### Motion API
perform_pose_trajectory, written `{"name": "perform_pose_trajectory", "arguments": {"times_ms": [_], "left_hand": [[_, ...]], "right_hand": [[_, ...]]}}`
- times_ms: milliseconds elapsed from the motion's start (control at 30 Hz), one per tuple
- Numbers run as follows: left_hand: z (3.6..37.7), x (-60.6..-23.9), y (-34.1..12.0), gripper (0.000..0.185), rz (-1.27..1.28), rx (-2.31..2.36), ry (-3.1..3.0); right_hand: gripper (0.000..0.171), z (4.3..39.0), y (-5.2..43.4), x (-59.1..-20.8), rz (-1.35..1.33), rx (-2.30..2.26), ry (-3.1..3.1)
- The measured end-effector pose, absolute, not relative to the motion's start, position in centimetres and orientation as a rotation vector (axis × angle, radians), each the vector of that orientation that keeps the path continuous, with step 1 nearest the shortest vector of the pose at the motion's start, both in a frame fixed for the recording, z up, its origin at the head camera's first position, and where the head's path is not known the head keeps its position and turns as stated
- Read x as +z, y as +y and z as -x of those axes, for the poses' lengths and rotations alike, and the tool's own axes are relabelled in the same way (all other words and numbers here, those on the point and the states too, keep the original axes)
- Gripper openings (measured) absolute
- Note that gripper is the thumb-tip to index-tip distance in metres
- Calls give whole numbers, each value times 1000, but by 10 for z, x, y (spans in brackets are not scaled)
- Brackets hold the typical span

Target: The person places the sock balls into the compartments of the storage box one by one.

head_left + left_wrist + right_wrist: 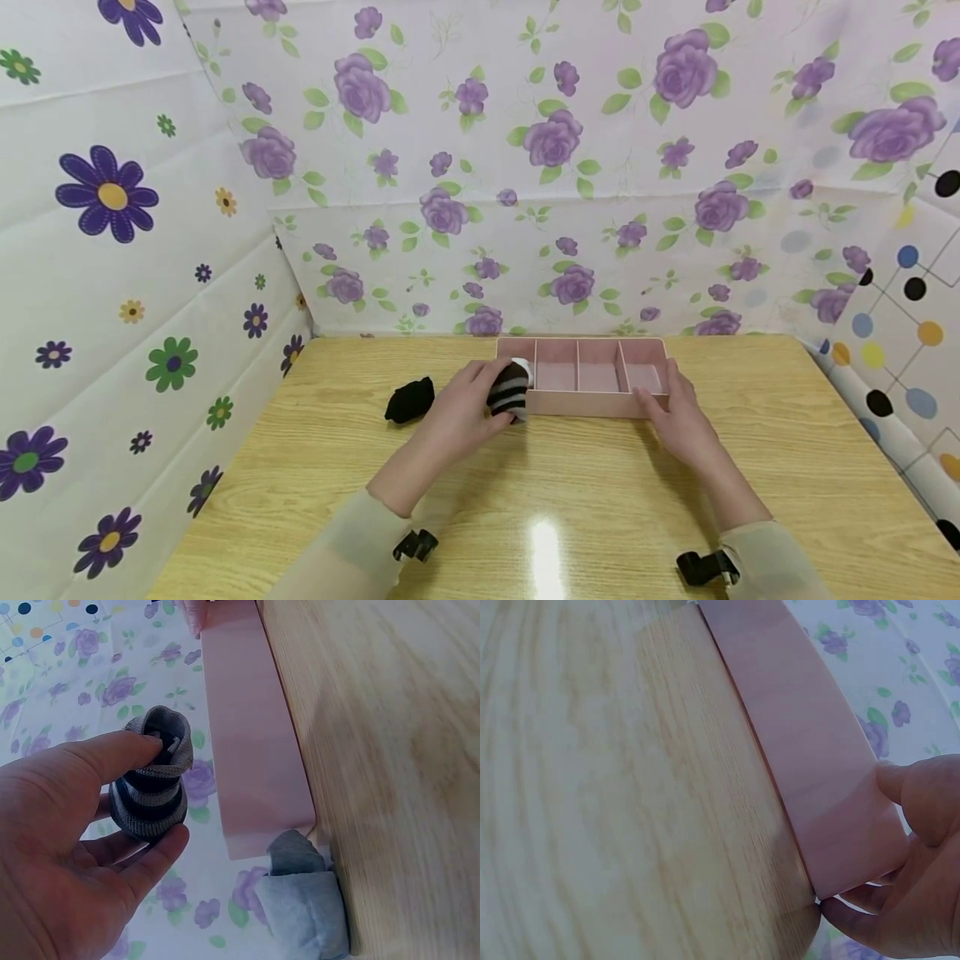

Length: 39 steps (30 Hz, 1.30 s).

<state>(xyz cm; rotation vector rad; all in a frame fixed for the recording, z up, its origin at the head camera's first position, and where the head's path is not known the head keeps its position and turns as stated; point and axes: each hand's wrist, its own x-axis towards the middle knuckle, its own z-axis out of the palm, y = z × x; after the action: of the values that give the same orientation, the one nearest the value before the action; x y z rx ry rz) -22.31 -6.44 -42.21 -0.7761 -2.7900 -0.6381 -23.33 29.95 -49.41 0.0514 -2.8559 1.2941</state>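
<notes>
The left hand holds a small rolled sock of soft ribbed knit with dark and pale grey stripes; the thumb lies over its open cuff and the other fingers curl under its round body, so the bundle is pinched between them. In the head view this striped sock is at the left end of a long, shallow pink tray with smooth straight walls, at the tray's leftmost compartment; whether it touches the wall I cannot tell. The tray is divided by thin partitions into four compartments, and it stands on a light wooden table with clear grain and a glossy surface, near the far edge. The right hand grips the right end of the tray: in the right wrist view the thumb presses flat on the front wall near the corner and the fingers curl around the corner below. A black rolled sock of matte fabric lies on the table to the left of the left hand, apart from the tray. In the left wrist view a plain grey folded sock shows at the end of the tray. Around the table stand panels of thin sheet printed with purple roses, with daisy flowers on the left and coloured dots on the right.
</notes>
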Motion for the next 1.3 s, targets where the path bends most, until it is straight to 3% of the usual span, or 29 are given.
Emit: {"name": "perform_pose_trajectory", "arguments": {"times_ms": [1300], "left_hand": [[284, -420, -4, 80, 738, -615, -2797]], "right_hand": [[100, 234, 299, -494, -48, 1291, -2850]]}}
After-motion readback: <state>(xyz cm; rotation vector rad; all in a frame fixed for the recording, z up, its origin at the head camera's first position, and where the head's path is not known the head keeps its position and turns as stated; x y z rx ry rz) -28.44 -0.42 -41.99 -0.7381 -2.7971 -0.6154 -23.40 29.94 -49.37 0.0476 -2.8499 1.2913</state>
